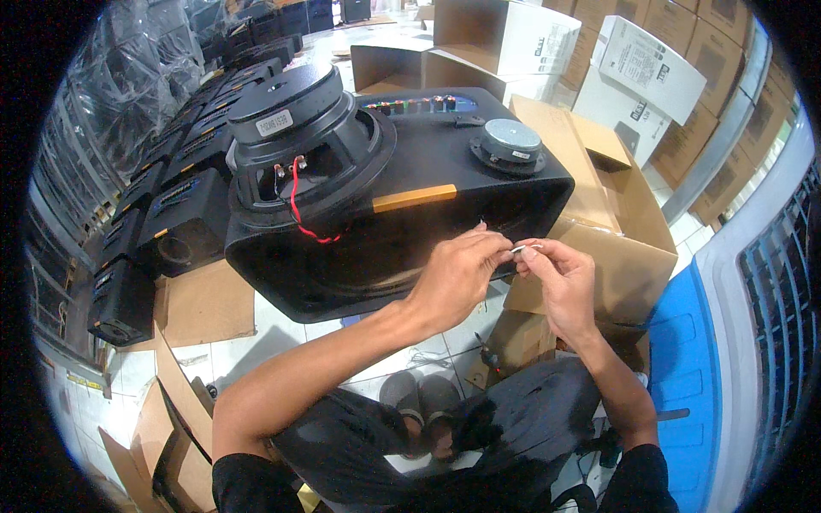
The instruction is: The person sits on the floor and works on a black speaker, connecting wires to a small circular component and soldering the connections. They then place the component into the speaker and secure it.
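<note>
My left hand [457, 272] and my right hand [560, 280] meet at the front of a black speaker cabinet [406, 235]. Their fingertips pinch a thin white wire [525, 248] between them; its far ends are hidden. A large black woofer [299, 128] rests magnet-up on the cabinet's left top, and a red wire [296, 201] runs from its terminal toward the cabinet's front. Right of it sits a smaller round driver with a silver back [511, 137]. An orange strip [415, 198] lies along the cabinet's upper front edge, near a row of coloured knobs [419, 105].
An open cardboard box [616, 265] stands right of the cabinet, beside a blue plastic panel [688, 350]. Several black speaker cabinets [184, 222] line the left. Flat cardboard [205, 299] lies on the tiles. White cartons [539, 43] and stacked brown boxes [710, 68] fill the back.
</note>
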